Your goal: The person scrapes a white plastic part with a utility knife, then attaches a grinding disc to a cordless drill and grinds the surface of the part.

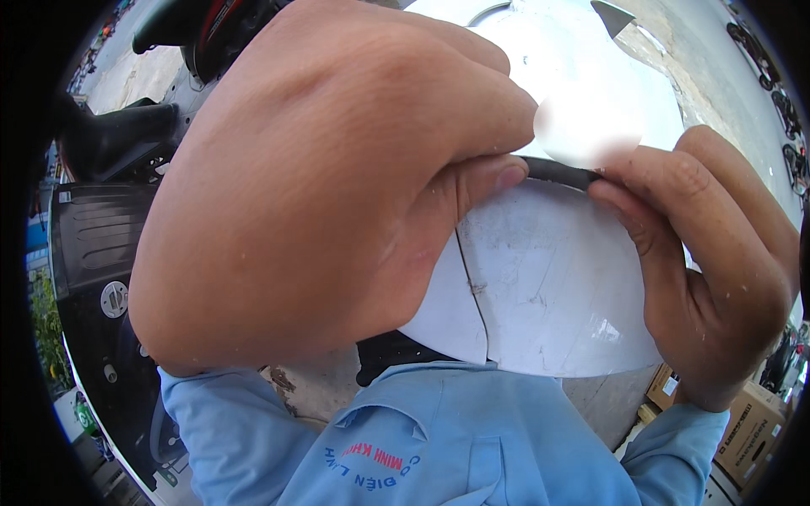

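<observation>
A short stretch of black rubber-like strip (558, 172) runs between my two hands, over a large white curved panel (557, 278). My left hand (354, 160), very close to the view, pinches the strip's left part between thumb and fingers. At the strip's right end, my right hand (709, 228) holds it between thumb and index finger. A dark seam or crack line crosses the panel below my left thumb. Scuffs and small marks show on its surface. A blurred bright patch hides part of the panel just beyond the strip.
On the left stands a table with a dark flat panel (101, 244) and black moulded parts (118, 139). A black-and-red vehicle part (211, 34) is at the upper left. Cardboard boxes (747, 430) sit at lower right; parked motorbikes (751, 55) line the far right.
</observation>
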